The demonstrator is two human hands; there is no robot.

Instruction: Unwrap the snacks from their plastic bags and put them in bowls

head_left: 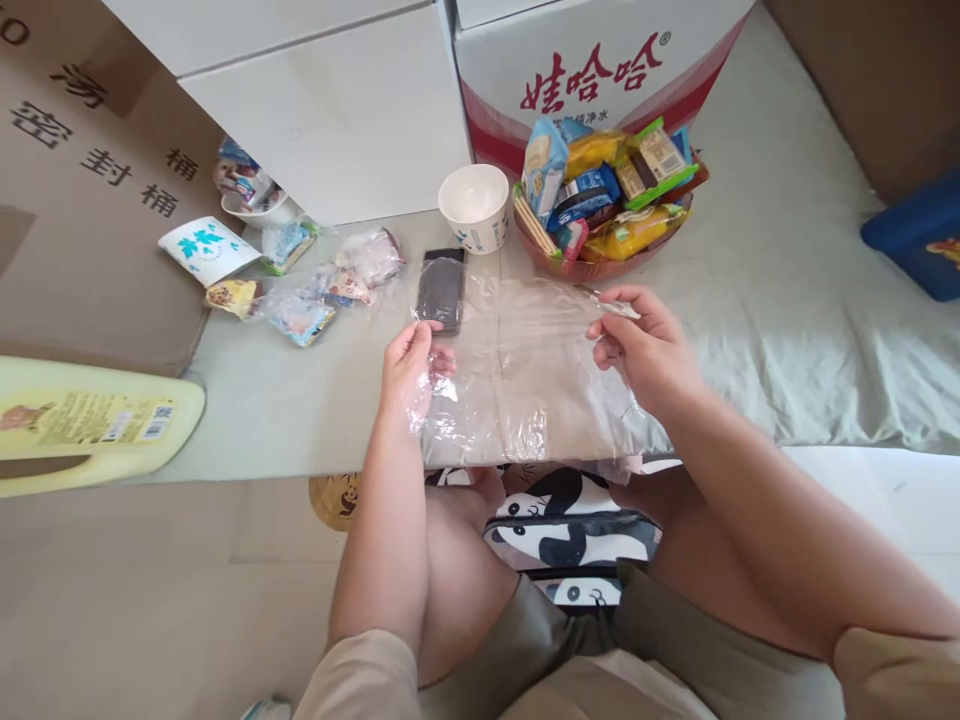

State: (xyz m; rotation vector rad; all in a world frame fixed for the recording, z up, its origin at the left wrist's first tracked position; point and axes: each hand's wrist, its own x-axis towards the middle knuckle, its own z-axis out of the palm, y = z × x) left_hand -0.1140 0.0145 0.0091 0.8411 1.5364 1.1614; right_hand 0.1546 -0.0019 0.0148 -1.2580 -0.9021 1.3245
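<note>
A clear plastic bag (517, 370) is stretched out between my two hands, low over the green cloth. My left hand (412, 365) pinches its left edge, thumb against fingers. With thumb and fingers closed, my right hand (637, 335) grips the upper right edge. A dark phone (442, 290) lies just beyond my left fingertips, its lower part near the film. Farther off stand a white paper bowl (474, 205) and a reddish basket (577, 266) heaped with wrapped snacks (589, 195).
Several bagged snacks (300, 316) and a tipped paper bowl (206, 250) lie at the left. A yellow bottle (90, 425) is at the near left edge. White boxes (322, 120) line the back; a blue container (919, 235) stands far right.
</note>
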